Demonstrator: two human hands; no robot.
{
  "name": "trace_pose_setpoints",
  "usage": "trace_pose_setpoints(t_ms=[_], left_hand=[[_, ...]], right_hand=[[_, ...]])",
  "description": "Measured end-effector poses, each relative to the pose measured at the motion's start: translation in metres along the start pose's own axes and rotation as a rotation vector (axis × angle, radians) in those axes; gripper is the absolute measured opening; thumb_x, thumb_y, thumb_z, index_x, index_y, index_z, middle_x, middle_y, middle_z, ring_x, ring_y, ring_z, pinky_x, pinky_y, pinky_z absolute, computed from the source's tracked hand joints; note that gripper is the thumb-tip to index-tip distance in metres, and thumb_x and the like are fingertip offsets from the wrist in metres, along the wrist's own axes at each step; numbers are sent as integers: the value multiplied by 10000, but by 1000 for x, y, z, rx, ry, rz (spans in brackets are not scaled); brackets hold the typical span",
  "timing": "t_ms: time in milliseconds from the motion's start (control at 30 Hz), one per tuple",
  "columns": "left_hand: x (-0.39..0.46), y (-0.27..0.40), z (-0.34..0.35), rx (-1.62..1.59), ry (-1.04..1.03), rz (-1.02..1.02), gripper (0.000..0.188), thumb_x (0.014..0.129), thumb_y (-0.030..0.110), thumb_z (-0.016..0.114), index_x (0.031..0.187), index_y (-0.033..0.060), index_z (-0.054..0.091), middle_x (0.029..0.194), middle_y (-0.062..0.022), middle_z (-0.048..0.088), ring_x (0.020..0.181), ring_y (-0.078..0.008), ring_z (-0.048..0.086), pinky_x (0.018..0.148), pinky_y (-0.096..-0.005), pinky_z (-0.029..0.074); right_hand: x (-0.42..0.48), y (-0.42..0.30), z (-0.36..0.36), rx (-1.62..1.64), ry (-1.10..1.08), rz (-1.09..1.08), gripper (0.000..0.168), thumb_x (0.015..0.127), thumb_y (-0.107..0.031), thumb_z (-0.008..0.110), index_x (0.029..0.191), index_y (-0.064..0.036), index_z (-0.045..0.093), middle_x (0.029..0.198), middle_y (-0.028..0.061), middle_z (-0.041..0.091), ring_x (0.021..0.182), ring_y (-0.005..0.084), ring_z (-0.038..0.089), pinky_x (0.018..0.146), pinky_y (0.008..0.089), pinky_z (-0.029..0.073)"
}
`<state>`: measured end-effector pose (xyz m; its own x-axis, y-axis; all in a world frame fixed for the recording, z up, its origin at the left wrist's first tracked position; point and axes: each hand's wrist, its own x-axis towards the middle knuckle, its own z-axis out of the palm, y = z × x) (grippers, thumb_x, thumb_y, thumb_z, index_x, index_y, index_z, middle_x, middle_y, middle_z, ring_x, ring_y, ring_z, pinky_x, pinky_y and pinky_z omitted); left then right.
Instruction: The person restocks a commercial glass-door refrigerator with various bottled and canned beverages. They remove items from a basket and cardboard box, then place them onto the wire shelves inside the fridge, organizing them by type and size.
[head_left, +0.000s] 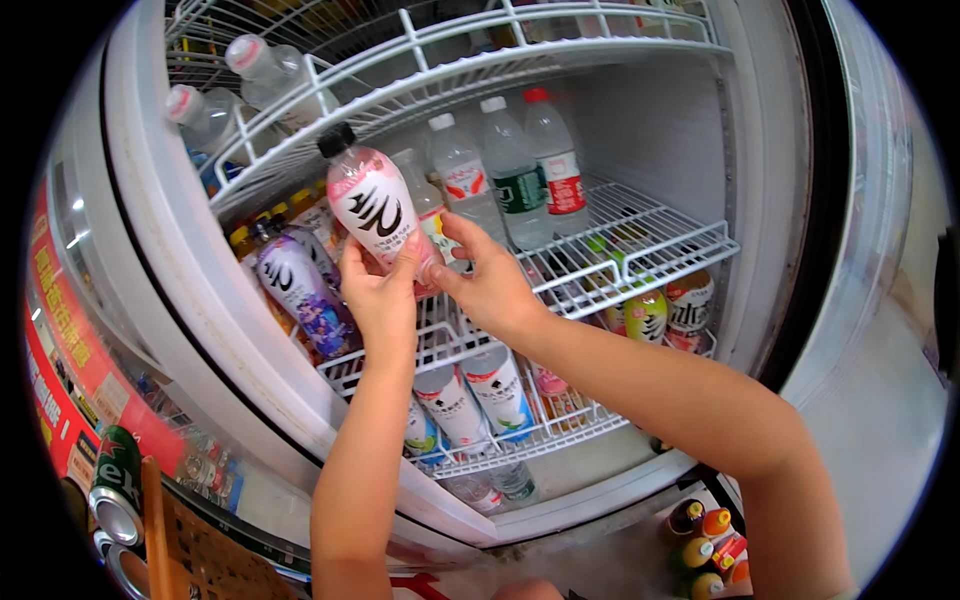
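My left hand (382, 296) grips the lower part of a pink drink bottle (375, 199) with a black cap, thumb across the front. The bottle leans to the left in front of the middle wire shelf (637, 262) of a drinks fridge. My right hand (491, 281) has its fingers spread beside the bottle's base, the thumb tip at or against it. Left of the held bottle, a purple-wrapped bottle (304, 292) stands in the same row. Behind stand clear bottles: one white-capped with a green label (517, 187), one red-capped (559, 169).
An upper wire shelf (480, 56) with a raised rail hangs above. White cartons or bottles (454, 409) stand on the lower shelf. The fridge's door frame (247, 330) rises at left. A green beer can (118, 480) is at lower left; several capped bottles (697, 551) stand at lower right.
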<state>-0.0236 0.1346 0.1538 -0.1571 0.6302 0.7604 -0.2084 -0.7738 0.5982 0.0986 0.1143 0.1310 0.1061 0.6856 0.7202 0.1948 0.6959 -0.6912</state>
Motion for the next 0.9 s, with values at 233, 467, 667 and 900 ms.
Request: trace_pose_setpoints(t_ms=[233,467,667,900], left_hand=[[-51,51,41,-147,-220,-65,449,821,63,750,1194,-13,514,1134,-82,593,988,-145,588,862,-298,491],[-105,46,50,-29,-345,14,555,699,24,824,1164,-22,527,1126,-87,590,1036,-161,555,917,-305,443],[-164,29,40,79,-364,-19,631,671,42,852,1198,-3,507,1158,-57,541,1082,-166,527,969,-322,407],[-200,-53,27,164,-296,-197,574,670,65,857,1166,8,574,1136,-54,565,1027,-163,576,906,-323,474]], right_hand=[[-39,-41,-68,-80,-6,-212,714,748,-188,761,1370,-24,449,1271,172,575,1143,296,566,934,391,467],[-103,-38,-93,-292,105,-260,690,675,-130,799,1278,-43,474,1167,146,602,988,313,615,804,393,522],[-154,-10,-102,-329,124,-298,608,664,-79,780,1210,-33,515,1000,144,621,867,287,645,700,367,532],[-177,63,-105,-477,47,-75,594,692,-139,771,1226,-53,524,956,153,670,800,315,668,680,383,537]])
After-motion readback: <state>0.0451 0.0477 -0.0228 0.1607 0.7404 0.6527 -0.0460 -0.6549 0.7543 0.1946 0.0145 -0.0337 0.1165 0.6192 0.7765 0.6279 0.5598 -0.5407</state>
